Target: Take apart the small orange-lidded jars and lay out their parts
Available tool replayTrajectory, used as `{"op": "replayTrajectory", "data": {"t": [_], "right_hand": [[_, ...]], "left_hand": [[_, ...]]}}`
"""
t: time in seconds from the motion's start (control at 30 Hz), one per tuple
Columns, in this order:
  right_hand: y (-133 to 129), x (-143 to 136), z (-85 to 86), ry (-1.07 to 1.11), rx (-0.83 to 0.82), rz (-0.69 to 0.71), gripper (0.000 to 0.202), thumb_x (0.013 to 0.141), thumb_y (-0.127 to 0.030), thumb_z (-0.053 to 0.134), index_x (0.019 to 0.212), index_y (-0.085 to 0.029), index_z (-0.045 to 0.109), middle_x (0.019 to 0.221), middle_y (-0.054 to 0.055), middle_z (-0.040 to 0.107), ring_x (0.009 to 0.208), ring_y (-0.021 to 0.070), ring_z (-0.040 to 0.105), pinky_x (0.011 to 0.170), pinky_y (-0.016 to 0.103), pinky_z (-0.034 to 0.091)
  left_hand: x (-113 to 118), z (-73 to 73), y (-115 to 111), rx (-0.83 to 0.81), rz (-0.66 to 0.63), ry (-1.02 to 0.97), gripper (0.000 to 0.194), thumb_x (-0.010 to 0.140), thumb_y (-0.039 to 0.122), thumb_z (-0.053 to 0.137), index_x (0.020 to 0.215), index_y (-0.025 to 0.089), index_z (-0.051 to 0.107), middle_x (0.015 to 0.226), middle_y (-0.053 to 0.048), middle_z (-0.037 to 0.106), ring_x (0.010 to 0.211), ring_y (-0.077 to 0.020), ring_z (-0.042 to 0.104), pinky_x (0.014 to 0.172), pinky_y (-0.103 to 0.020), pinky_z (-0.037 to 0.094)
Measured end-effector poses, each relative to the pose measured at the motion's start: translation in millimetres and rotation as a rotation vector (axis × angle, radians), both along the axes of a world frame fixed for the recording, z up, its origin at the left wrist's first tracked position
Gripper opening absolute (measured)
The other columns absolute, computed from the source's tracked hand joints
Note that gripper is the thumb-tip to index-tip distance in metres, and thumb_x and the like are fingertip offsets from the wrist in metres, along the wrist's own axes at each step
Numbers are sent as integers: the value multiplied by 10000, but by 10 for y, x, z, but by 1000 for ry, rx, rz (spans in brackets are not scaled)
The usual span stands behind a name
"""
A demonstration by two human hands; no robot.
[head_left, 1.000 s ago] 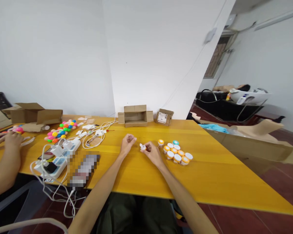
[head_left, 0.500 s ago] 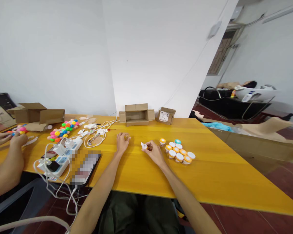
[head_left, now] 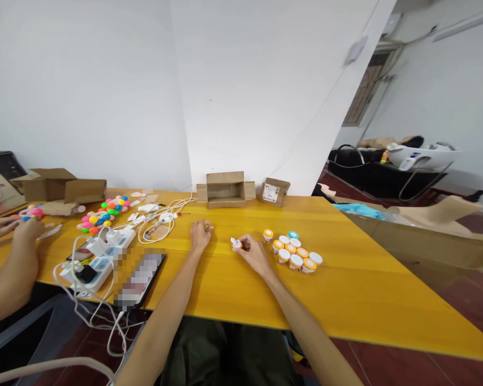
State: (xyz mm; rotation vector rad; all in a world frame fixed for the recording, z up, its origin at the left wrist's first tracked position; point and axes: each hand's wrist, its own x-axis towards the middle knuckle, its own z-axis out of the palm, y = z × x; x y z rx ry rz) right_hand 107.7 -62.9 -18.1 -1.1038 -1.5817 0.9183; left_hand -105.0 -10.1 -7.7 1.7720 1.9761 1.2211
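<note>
My right hand [head_left: 253, 252] rests on the yellow table [head_left: 346, 289] and pinches a small white jar [head_left: 236, 244] between thumb and fingers. Just right of it stands a cluster of several small jars with orange and white lids [head_left: 293, 250]. My left hand [head_left: 200, 234] lies on the table with its fingers curled around a small tan object [head_left: 207, 228], too small to name.
Two open cardboard boxes [head_left: 224, 188] [head_left: 274, 191] stand at the table's far edge. To the left lie white cables [head_left: 161, 217], a power strip [head_left: 100, 257], a blurred phone [head_left: 139, 277] and coloured balls [head_left: 103, 212]. Another person's hands [head_left: 18, 228] work at the far left.
My left hand has lowered from a raised pose onto the table and drifted slightly left. My right hand keeps its hold on the white jar, almost still.
</note>
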Motion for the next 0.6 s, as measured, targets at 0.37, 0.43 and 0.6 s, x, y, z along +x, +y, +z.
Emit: {"op": "replayTrajectory", "data": {"t": [0.37, 0.43, 0.6], "right_hand": [[14, -18, -47, -46, 56, -12, 188, 686, -354, 716, 768, -257, 577, 770, -21, 729, 728, 188, 682, 688, 307, 545], [16, -25, -52, -46, 65, -20, 191, 688, -359, 715, 773, -255, 579, 767, -18, 728, 726, 188, 682, 688, 309, 546], [13, -29, -29, -29, 66, -7, 191, 692, -370, 708, 779, -256, 582, 768, -7, 721, 720, 191, 670, 689, 319, 538]], "left_hand": [[87, 167, -101, -107, 88, -43, 324, 847, 180, 592, 1171, 191, 578, 757, -60, 702, 907, -283, 691, 793, -339, 459], [109, 184, -140, -88, 84, -60, 302, 868, 196, 575, 1170, 185, 561, 750, -52, 688, 859, -265, 687, 767, -332, 461], [259, 167, -280, 88, -192, -142, 170, 888, 331, 592, 1001, 204, 601, 793, -28, 672, 760, -189, 646, 748, -294, 469]]}}
